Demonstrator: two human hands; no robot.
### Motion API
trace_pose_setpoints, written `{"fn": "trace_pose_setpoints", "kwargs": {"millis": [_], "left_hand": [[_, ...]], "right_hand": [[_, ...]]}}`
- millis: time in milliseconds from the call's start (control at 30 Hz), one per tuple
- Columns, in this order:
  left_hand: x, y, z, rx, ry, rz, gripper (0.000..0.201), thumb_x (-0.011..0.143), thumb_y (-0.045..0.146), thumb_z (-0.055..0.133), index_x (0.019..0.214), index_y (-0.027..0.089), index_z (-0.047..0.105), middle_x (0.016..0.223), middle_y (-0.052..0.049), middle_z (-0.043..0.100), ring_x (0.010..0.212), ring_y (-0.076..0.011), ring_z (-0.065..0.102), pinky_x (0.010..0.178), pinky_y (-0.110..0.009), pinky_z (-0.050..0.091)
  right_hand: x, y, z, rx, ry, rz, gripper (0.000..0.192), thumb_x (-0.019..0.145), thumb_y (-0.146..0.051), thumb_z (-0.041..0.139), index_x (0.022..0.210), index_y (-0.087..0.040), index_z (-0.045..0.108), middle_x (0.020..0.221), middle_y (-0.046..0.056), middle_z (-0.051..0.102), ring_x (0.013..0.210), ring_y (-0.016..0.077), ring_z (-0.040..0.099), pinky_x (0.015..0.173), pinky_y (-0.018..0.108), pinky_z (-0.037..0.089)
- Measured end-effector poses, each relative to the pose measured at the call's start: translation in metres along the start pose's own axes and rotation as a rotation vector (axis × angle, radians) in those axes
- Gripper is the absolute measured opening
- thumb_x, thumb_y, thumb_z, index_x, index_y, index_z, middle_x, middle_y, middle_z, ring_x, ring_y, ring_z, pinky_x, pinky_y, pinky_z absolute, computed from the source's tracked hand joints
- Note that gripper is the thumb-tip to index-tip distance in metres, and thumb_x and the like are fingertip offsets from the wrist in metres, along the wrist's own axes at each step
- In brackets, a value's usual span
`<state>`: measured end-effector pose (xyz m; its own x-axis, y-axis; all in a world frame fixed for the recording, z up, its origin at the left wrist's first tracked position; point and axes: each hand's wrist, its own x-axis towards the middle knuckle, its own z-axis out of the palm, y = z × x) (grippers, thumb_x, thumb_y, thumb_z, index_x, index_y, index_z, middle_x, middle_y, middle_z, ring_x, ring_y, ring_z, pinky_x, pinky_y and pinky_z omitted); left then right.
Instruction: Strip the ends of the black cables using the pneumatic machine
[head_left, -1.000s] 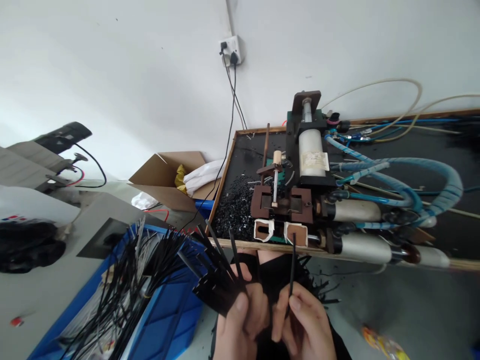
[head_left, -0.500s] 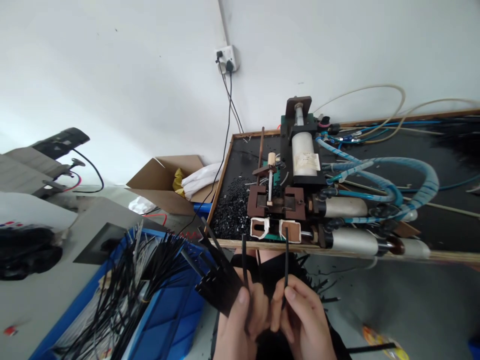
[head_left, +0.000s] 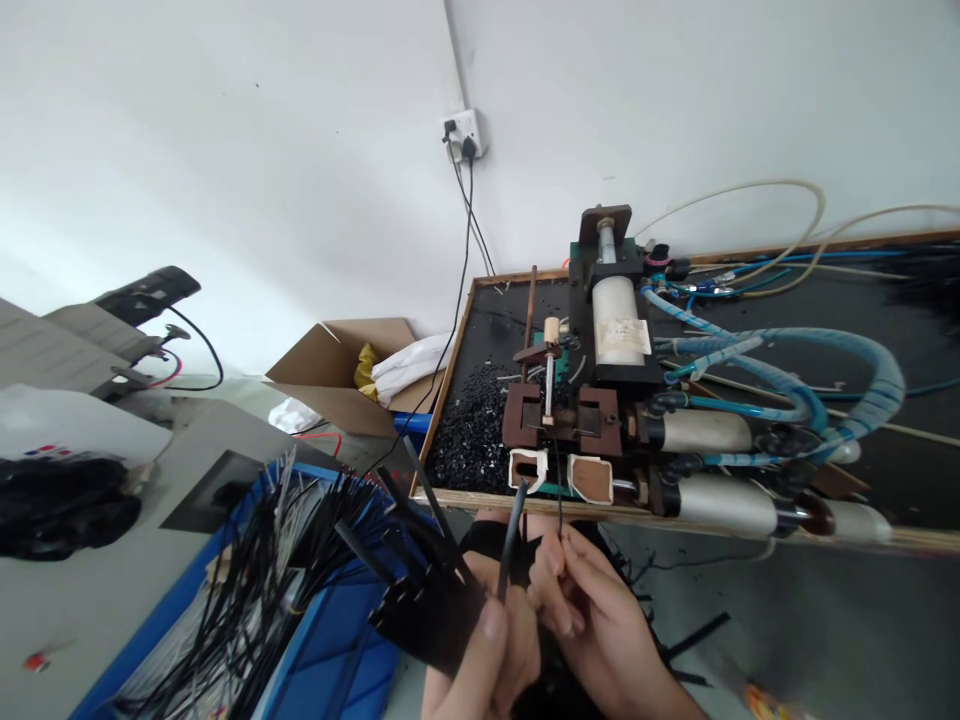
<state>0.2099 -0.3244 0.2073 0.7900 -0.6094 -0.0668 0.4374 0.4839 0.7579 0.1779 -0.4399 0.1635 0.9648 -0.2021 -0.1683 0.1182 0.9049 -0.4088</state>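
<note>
My left hand [head_left: 491, 645] is closed around a bundle of flat black cables [head_left: 427, 610], which fans out up and to the left. A single cable [head_left: 511, 540] from that hand points up beside its thumb. My right hand [head_left: 592, 605] pinches one thin black cable [head_left: 559, 485], seen edge-on. That cable's upper end reaches between the two front pads of the machine, up to its brown jaws [head_left: 598, 418]. White edging rims the left pad [head_left: 525, 470] and the right pad [head_left: 591, 480], which stand apart.
Black cut scraps [head_left: 469, 430] cover the bench left of the jaws. Pneumatic cylinders [head_left: 727, 503] and blue hoses [head_left: 817, 350] extend rightward. At lower left is a blue crate [head_left: 337, 640] full of cables; behind it stands an open cardboard box [head_left: 330, 360].
My right hand has moved up and slightly left, bringing its cable between the machine's pads and turning it edge-on. The cable by my left thumb now tilts right.
</note>
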Motion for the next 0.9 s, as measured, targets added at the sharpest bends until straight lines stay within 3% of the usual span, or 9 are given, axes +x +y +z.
{"fn": "trace_pose_setpoints", "kwargs": {"millis": [333, 667, 900], "left_hand": [[0.007, 0.0, -0.009, 0.055, -0.061, 0.06, 0.021, 0.108, 0.034, 0.057, 0.097, 0.022, 0.071, 0.055, 0.009, 0.029, 0.048, -0.0093, 0.024, 0.054, -0.024, 0.029], [0.004, 0.003, -0.005, 0.036, 0.046, -0.035, 0.022, 0.102, 0.039, 0.069, 0.088, 0.022, 0.067, 0.057, 0.009, 0.03, 0.05, -0.0098, 0.024, 0.054, -0.025, 0.03], [0.004, 0.004, -0.006, 0.014, 0.091, -0.081, 0.027, 0.098, 0.04, 0.074, 0.082, 0.021, 0.062, 0.056, 0.009, 0.03, 0.051, -0.0103, 0.021, 0.054, -0.027, 0.025]], "right_hand": [[0.018, 0.001, -0.001, 0.078, -0.038, 0.075, 0.028, 0.096, -0.034, 0.079, 0.077, -0.017, 0.067, 0.051, -0.006, 0.049, 0.048, 0.0094, 0.022, 0.051, 0.024, 0.02], [0.019, 0.003, -0.003, 0.097, -0.054, 0.074, 0.027, 0.097, -0.032, 0.078, 0.077, -0.016, 0.068, 0.052, -0.005, 0.051, 0.047, 0.0089, 0.024, 0.051, 0.024, 0.019], [0.02, 0.004, 0.001, 0.047, 0.038, 0.058, 0.026, 0.092, -0.036, 0.083, 0.082, -0.015, 0.071, 0.05, -0.006, 0.05, 0.047, 0.0077, 0.022, 0.05, 0.022, 0.02]]}}
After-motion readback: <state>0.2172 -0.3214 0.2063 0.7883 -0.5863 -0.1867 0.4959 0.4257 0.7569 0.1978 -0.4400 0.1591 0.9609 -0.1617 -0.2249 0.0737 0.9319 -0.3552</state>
